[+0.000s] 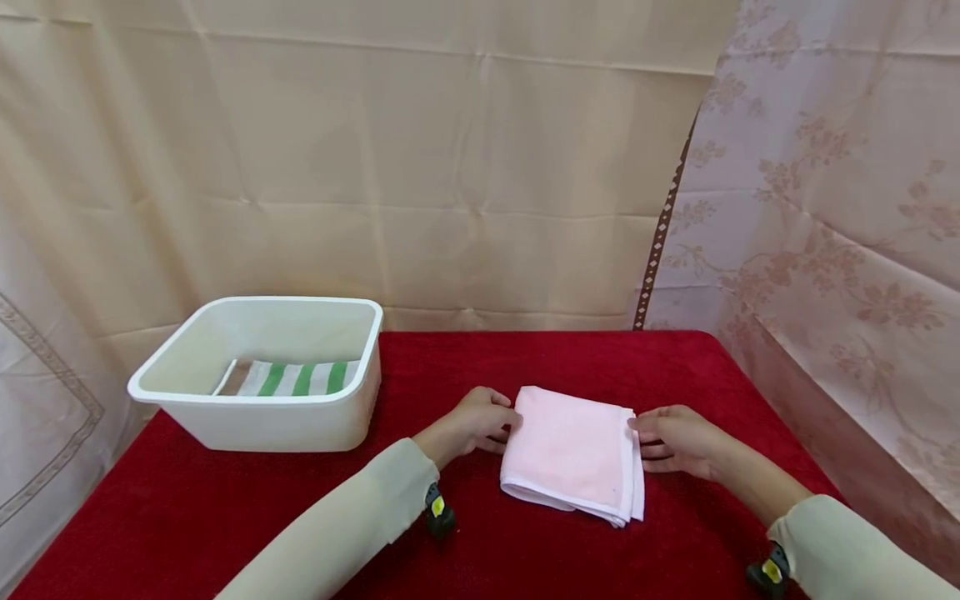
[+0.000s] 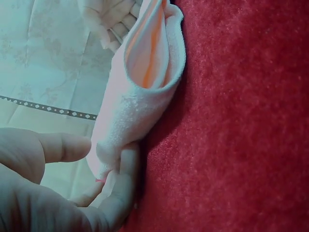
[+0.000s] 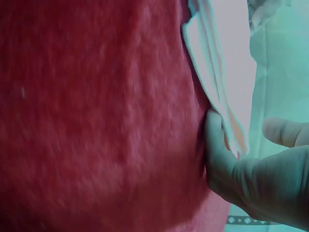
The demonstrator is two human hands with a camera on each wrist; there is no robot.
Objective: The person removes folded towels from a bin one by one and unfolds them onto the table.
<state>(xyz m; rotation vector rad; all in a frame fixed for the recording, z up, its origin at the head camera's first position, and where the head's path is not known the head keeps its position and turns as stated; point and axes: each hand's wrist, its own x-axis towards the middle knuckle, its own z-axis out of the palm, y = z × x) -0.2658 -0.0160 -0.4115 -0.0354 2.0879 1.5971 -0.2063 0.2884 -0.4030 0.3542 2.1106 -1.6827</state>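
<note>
A folded pink towel [image 1: 570,450] with white edging lies on the red cloth, its layers showing at the near and right edges. At its left edge is my left hand [image 1: 480,421]. The left wrist view shows those fingers [image 2: 128,169] curled under the towel's rounded fold, the thumb against the top side. My right hand [image 1: 678,442] is at the opposite edge. In the right wrist view its fingers [image 3: 217,140] reach under the towel's layered edge [image 3: 217,72], while the thumb [image 3: 280,130] stands a little apart from the cloth.
A white plastic basin [image 1: 262,425] stands at the left of the red-covered table [image 1: 450,358]. Inside it lies a green, white and brown striped cloth [image 1: 296,379]. Beige curtains [image 1: 450,167] hang behind, and a floral curtain [image 1: 847,208] hangs along the right side.
</note>
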